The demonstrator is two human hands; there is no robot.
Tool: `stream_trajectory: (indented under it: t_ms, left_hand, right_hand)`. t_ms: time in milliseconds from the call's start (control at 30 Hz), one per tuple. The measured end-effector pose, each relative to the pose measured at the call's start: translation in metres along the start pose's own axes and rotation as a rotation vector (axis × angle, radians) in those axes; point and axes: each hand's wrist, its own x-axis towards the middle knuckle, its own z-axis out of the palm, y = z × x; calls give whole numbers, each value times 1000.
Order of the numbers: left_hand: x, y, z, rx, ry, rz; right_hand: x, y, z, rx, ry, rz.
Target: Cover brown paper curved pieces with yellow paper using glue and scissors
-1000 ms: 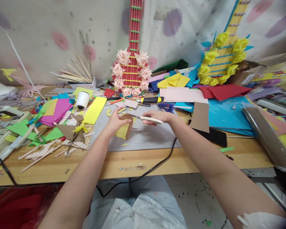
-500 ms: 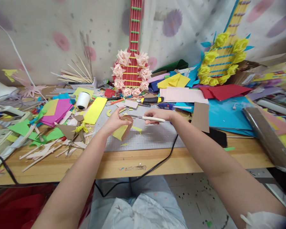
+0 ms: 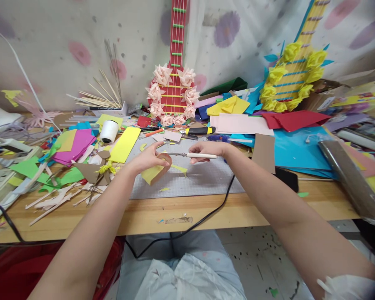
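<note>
Over the grey cutting mat (image 3: 203,183), my left hand (image 3: 148,158) grips a piece of yellow paper or card (image 3: 151,174) whose edge shows brown and curved. My right hand (image 3: 203,151) is closed around white-handled scissors (image 3: 203,156), with the blades pointing left at the piece's upper edge. A thin yellow strip (image 3: 179,169) hangs or lies just right of the piece; whether it is still joined to it I cannot tell. One small yellow scrap (image 3: 164,189) lies on the mat below.
A red paper guitar with pink flowers (image 3: 175,91) stands behind the mat, a yellow one (image 3: 289,79) to its right. Paper scraps (image 3: 59,193) and a white glue-like roll (image 3: 109,131) are at left. A black cable (image 3: 203,218) crosses the table edge. Blue sheets (image 3: 300,152) lie right.
My left hand has shifted slightly left and tilted the yellow piece. The scissors' handle has turned a little flatter, with the blades still at the piece's edge.
</note>
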Motion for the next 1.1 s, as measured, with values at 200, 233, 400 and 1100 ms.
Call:
stream_trajectory:
  t_ms: [200, 233, 400, 1100]
  left_hand:
    - [-5, 10, -1, 194, -7, -5]
    - [-6, 12, -1, 244, -26, 2]
    - [-9, 17, -2, 353, -99, 8]
    - [4, -7, -13, -341, 937, 462]
  right_hand:
    - [3, 0, 1, 28, 3, 4]
    - [3, 1, 1, 33, 5, 5]
    - [4, 6, 2, 42, 5, -11]
    - [14, 23, 33, 353, 543, -64]
